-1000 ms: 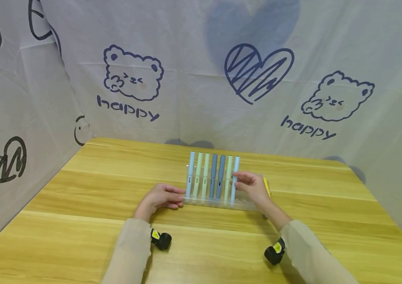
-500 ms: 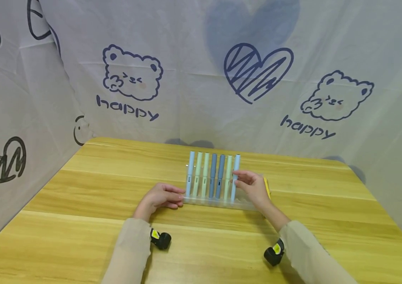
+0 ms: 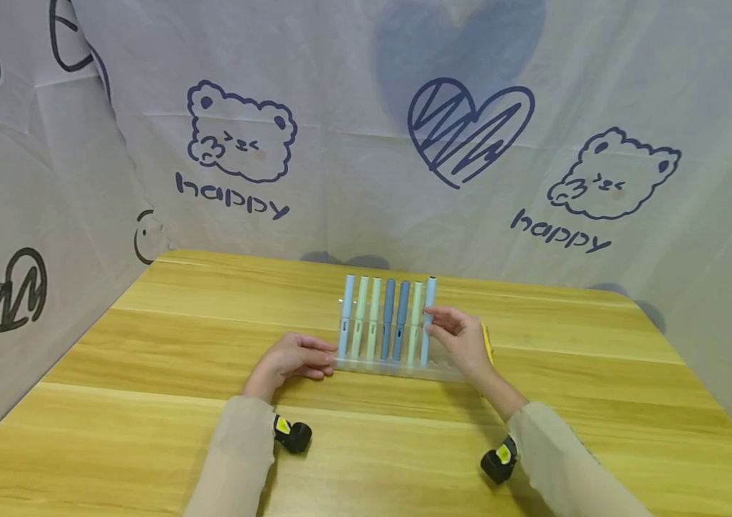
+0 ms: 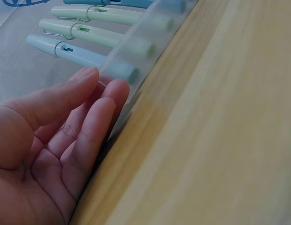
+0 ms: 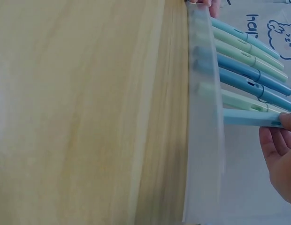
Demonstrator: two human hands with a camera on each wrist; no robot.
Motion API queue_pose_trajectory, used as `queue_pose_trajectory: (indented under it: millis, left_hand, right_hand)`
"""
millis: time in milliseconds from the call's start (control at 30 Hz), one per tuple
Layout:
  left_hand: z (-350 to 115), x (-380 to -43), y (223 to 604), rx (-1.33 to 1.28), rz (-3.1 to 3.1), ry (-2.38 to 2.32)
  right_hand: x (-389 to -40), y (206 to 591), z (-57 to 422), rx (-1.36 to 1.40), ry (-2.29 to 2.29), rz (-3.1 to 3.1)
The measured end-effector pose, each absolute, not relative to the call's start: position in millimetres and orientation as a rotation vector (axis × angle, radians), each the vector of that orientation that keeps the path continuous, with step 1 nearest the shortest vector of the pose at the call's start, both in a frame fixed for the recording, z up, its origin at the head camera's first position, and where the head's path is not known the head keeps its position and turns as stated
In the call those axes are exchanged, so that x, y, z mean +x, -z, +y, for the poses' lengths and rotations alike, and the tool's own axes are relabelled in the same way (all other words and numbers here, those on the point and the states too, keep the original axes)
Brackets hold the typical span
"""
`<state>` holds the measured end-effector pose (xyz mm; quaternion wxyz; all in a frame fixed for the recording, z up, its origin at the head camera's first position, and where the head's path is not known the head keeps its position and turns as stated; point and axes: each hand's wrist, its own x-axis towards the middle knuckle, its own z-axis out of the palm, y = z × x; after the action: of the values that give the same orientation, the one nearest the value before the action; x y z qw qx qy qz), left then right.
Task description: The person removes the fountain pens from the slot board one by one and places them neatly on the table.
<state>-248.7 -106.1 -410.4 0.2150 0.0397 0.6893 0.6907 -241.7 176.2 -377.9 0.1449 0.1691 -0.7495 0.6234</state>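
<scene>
Head view, centre: a clear rack on the wooden surface carries, from left to right, a light-blue pen, two pale-green pens, two dark-blue pens and a third pale-green pen. At the row's right end, your right grip pinches the end pen, also light blue and nearly upright. Your left grip pinches the rack's left corner.

The left wrist view adds metal clips and barrel windows, upper left. The right wrist view shows, right of centre, your thumb and fingers on either side of the end pen; the other pens' ends blur through the frosted lip, while this pen's visible end stops at the lip's edge. You cannot tell whether it touches.

Bare wood runs from the lip to the head frame's bottom edge; the far edge meets a printed cloth. The rack continues rightward past the end pen.

Your right hand hides part of the rack's right end and most of a yellow item. The left wrist frame's top edge cuts off a dark-blue pen; the right wrist frame's right edge crops your right hand.
</scene>
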Motion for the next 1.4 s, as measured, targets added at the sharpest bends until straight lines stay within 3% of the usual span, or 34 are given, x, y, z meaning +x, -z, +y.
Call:
queue_pose_trajectory:
  millis: [1033, 1267, 1400]
  left_hand:
    - [-106.8, -248.5, 410.1, 0.122, 1.9, -1.917]
    - [-106.1, -249.7, 411.7, 0.107, 1.905, -1.917]
    - [-105.9, -250.4, 412.2, 0.107, 1.902, -1.922]
  right_hand:
    - [-235.3, 364.3, 195.3, 0.444, -1.899, -2.011]
    - [-241.4, 378.4, 212.9, 0.602, -1.949, -1.907]
    - [-235.9, 374.2, 216.9, 0.552, -1.968, -1.912]
